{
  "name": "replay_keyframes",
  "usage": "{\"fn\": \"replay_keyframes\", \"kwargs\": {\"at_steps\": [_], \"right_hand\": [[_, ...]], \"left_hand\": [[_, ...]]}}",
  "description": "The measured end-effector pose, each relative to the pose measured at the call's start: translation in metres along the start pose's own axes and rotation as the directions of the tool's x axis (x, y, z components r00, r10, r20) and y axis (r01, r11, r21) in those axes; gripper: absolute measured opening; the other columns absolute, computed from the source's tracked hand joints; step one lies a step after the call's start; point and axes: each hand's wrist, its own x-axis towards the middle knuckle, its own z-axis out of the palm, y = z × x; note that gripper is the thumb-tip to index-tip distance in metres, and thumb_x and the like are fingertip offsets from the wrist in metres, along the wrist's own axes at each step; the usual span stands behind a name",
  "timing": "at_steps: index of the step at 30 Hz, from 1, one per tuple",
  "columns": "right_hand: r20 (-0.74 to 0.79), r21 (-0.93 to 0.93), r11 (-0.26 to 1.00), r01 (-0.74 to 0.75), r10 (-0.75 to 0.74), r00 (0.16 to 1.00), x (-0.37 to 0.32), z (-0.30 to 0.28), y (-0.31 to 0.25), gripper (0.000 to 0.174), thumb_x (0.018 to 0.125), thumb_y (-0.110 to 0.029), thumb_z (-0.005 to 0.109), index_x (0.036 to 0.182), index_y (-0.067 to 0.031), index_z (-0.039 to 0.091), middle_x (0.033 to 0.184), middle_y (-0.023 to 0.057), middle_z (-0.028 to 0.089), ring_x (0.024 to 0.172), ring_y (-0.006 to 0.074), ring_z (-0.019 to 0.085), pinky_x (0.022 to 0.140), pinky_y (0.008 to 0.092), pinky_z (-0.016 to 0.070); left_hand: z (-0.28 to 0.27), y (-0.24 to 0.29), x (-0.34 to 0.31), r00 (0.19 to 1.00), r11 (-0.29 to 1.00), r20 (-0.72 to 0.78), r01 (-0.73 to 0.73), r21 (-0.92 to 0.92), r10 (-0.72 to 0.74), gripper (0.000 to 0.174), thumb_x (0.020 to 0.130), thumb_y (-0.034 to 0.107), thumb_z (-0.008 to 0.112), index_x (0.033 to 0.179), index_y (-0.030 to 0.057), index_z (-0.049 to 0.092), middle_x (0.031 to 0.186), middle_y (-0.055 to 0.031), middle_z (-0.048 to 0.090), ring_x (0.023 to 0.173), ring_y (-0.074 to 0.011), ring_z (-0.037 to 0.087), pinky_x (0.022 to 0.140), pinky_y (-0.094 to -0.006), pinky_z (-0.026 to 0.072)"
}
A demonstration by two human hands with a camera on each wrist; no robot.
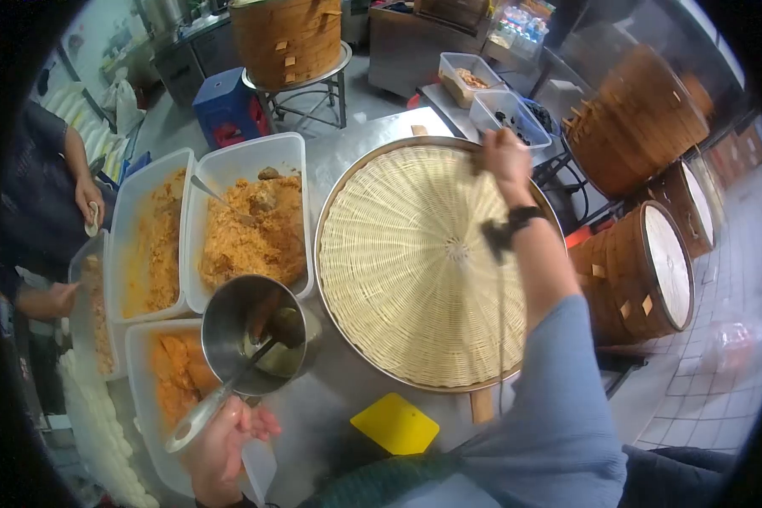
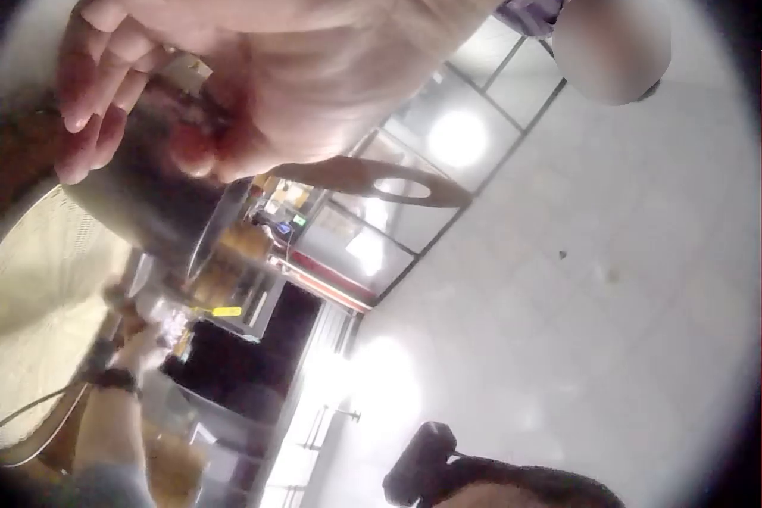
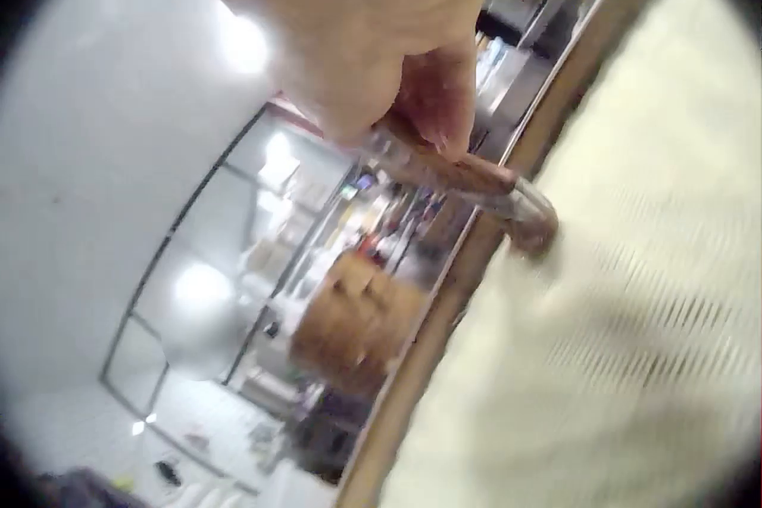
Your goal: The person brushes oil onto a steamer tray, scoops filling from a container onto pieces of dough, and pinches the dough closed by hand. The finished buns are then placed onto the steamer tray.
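Note:
A deep metal pot point(image 1: 229, 339) holds some liquid and a ladle point(image 1: 286, 328) with a dark shaft. My left hand point(image 1: 229, 436) holds the pot at its near side, below the rim. A flat silver handle point(image 2: 405, 184) with a hole in its end sticks out past this hand. My right hand point(image 1: 508, 161) is over the far right rim of a round woven mat point(image 1: 398, 254), set in a wooden frame. Its fingers pinch a brown brush-like thing point(image 3: 530, 222), whose shiny tip is against the mat's weave near the rim.
Plastic tubs of orange filling point(image 1: 250, 229) stand to the left. A yellow scraper point(image 1: 395, 423) lies on the metal table. Bamboo steamers point(image 1: 639, 271) stand at right and at the back point(image 1: 288, 38). At far left is another person's hand point(image 1: 89, 199).

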Motion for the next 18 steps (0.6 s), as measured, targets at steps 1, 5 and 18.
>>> {"fn": "replay_keyframes", "kwargs": {"at_steps": [1,5,18], "right_hand": [[-0.051,-0.188,0.979,0.073,-0.084,0.995,0.004,-0.011,0.024,0.028,0.091,-0.034,0.051,0.092,-0.0091,0.063,0.085,0.0141,0.067,0.078,0.0312,0.065,0.067,0.0404,0.0508],[-0.055,-0.367,0.928,0.065,-0.091,0.994,-0.002,-0.013,0.027,0.028,0.091,-0.034,0.049,0.091,-0.0087,0.062,0.089,0.0140,0.067,0.084,0.0315,0.065,0.073,0.0439,0.0497],[0.731,0.309,0.887,-0.344,0.009,0.683,-0.147,-0.036,-0.023,0.041,0.090,-0.037,0.055,0.104,0.0016,0.060,0.082,0.0105,0.065,0.068,0.0174,0.064,0.053,0.0271,0.0536]], "left_hand": [[-0.001,0.000,0.001,1.000,1.000,0.004,-0.009,0.010,0.009,0.032,0.093,0.026,0.049,0.068,0.0054,0.049,0.078,-0.0174,0.061,0.075,-0.0270,0.061,0.071,-0.0356,0.0448],[0.001,0.005,0.001,0.998,0.999,0.056,0.030,0.037,-0.032,0.031,0.092,0.026,0.049,0.069,0.0053,0.051,0.077,-0.0143,0.060,0.077,-0.0260,0.061,0.072,-0.0369,0.0458],[0.004,0.005,0.001,0.981,0.989,0.192,-0.028,0.142,0.000,0.031,0.092,0.031,0.047,0.073,0.0063,0.050,0.084,-0.0186,0.061,0.081,-0.0296,0.061,0.076,-0.0394,0.0450]]}}
